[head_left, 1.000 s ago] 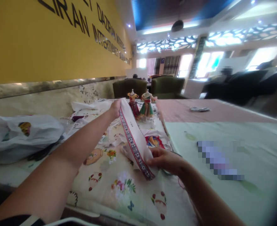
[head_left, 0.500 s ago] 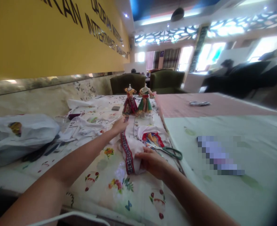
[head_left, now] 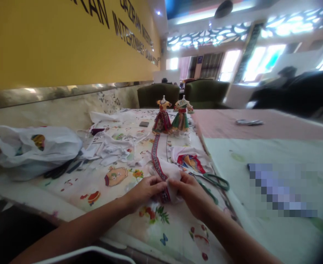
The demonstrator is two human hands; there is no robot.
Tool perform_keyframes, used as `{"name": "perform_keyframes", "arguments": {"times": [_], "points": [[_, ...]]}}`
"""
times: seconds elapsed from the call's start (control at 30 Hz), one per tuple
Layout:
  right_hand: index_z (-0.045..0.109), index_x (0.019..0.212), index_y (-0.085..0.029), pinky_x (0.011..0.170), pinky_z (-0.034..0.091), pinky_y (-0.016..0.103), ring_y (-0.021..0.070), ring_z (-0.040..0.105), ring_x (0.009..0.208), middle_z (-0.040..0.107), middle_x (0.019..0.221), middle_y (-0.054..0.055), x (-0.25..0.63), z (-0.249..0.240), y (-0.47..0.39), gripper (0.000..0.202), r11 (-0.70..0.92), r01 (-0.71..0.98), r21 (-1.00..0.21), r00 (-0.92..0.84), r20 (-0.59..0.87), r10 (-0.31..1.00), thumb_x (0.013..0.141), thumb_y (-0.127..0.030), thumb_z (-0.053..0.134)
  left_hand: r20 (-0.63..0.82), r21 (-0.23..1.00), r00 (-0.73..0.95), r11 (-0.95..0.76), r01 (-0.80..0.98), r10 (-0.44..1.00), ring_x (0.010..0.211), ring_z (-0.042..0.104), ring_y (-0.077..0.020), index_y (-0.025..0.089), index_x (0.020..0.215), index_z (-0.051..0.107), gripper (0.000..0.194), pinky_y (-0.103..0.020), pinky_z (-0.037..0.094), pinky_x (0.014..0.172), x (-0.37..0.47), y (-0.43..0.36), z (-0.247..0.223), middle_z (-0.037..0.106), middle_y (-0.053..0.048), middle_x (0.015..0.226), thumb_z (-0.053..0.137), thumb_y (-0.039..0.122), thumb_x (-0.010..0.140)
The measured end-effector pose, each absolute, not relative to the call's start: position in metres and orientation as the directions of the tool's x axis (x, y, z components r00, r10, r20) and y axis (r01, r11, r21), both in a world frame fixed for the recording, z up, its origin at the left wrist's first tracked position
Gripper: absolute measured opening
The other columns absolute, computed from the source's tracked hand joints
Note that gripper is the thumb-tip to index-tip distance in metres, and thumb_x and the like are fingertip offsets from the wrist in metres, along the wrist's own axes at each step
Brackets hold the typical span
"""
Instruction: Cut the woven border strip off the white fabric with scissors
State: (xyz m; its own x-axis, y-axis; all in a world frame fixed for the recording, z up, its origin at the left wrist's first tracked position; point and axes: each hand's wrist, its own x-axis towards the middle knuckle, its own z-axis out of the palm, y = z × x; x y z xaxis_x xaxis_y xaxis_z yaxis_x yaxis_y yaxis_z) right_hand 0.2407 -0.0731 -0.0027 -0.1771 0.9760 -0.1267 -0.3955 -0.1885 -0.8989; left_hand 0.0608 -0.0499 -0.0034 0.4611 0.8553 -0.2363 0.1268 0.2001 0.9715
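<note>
A patterned ribbon trim (head_left: pixel 156 159), dark with red edges, runs along a piece of white fabric (head_left: pixel 173 171) on the table. My left hand (head_left: pixel 147 189) is closed on the trim near its front end, thumb on top. Beside it, my right hand (head_left: pixel 191 190) pinches the white fabric close to the trim. Green-handled scissors (head_left: pixel 218 181) lie just right of my right hand, their blades partly covered. Behind them sits a bundle of white cloth (head_left: pixel 175 151) with a red and yellow patterned piece (head_left: pixel 191 163).
Two small dressed doll forms, one in a maroon skirt (head_left: pixel 161 123) and one in a green skirt (head_left: pixel 181 121), stand at the back. White scraps (head_left: pixel 112 150) and a plastic bag (head_left: pixel 37 154) lie left. A blurred-out object (head_left: pixel 279 190) rests on the right.
My left hand has come back from the trim's far end to its near end, beside my right hand. The view has shifted a little left.
</note>
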Motion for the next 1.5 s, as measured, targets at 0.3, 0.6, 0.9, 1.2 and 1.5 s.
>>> {"name": "perform_keyframes", "arguments": {"times": [0.3, 0.6, 0.9, 1.2, 1.5], "points": [[0.069, 0.084, -0.019, 0.058, 0.047, 0.027, 0.0152, 0.056, 0.061, 0.069, 0.075, 0.0, 0.251, 0.005, -0.069, 0.033, -0.001, -0.261, -0.965, -0.047, 0.011, 0.999, 0.07, -0.046, 0.083, -0.041, 0.992, 0.452, 0.089, -0.086, 0.891, 0.07, 0.058, -0.0141, 0.017, 0.08, 0.063, 0.034, -0.028, 0.045, 0.071, 0.074, -0.038, -0.007, 0.064, 0.0, 0.075, 0.079, 0.046, 0.077], [0.056, 0.078, -0.022, 0.055, 0.042, 0.026, 0.0153, 0.049, 0.062, 0.057, 0.07, -0.002, 0.249, -0.003, -0.066, 0.025, 0.128, 0.089, -0.988, -0.045, 0.125, 0.991, 0.081, -0.046, 0.063, -0.032, 0.94, 0.436, 0.176, -0.293, 0.899, 0.068, 0.063, -0.0137, 0.019, 0.093, 0.063, 0.038, -0.026, 0.051, 0.066, 0.076, -0.043, -0.023, 0.069, 0.0, 0.078, 0.084, 0.046, 0.076], [0.064, 0.102, -0.022, 0.06, 0.042, 0.028, 0.0206, 0.061, 0.066, 0.061, 0.068, -0.001, 0.277, 0.012, -0.057, 0.023, 0.053, 0.661, -0.748, 0.014, 0.083, 0.996, 0.096, -0.041, 0.053, -0.176, 0.872, 0.421, 0.339, -0.352, 0.89, 0.066, 0.065, -0.0124, 0.015, 0.087, 0.07, 0.034, -0.024, 0.054, 0.066, 0.073, -0.041, -0.019, 0.074, -0.003, 0.077, 0.09, 0.036, 0.069], [0.069, 0.121, -0.015, 0.089, 0.045, 0.041, 0.0407, 0.066, 0.115, 0.071, 0.121, 0.022, 0.343, 0.03, -0.047, 0.039, -0.157, 0.973, -0.171, 0.144, -0.088, 0.986, 0.085, -0.028, 0.073, -0.144, 0.837, 0.051, 0.149, -0.527, 0.988, 0.066, 0.066, -0.0123, 0.016, 0.085, 0.069, 0.042, -0.022, 0.057, 0.063, 0.053, -0.012, -0.004, 0.073, 0.001, 0.076, 0.095, 0.032, 0.056], [0.067, 0.129, -0.024, 0.082, 0.047, 0.037, 0.0364, 0.07, 0.115, 0.075, 0.126, 0.015, 0.333, 0.037, -0.058, 0.05, -0.073, 0.996, -0.051, 0.06, -0.22, 0.974, 0.08, -0.02, 0.07, -0.099, 0.865, 0.001, 0.087, -0.494, 0.995, 0.07, 0.067, -0.0124, 0.019, 0.088, 0.061, 0.044, -0.023, 0.055, 0.065, 0.053, -0.006, -0.005, 0.072, 0.003, 0.079, 0.09, 0.039, 0.061]]}}
